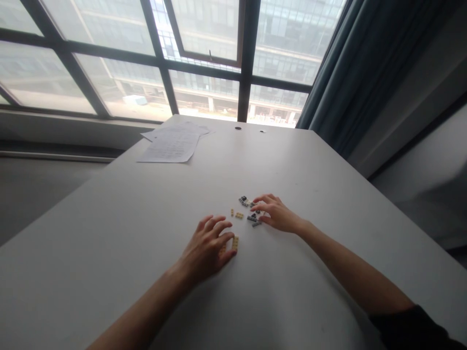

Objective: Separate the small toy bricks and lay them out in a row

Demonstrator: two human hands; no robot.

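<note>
My left hand (207, 245) rests low over the white table, its thumb and index fingertips at the two ends of a tan studded building brick (235, 243). Another yellowish-tan brick (222, 250) shows partly beneath that hand, between thumb and index finger. My right hand (275, 214) is open, fingers apart and bent over a loose group of small grey, black and white bricks. Among these, a grey brick (251, 218) and a slim grey piece (257, 224) lie by its thumb. Two small tan bricks, one upright in view (232, 212) and one lengthwise (239, 215), sit between the hands.
A white table (292, 165) stretches to a window (207, 92). Printed paper sheets (171, 146) lie at its far left. Two round holes are near the far edge, one a dark hole (238, 128). A blue-grey curtain (343, 68) hangs at the right.
</note>
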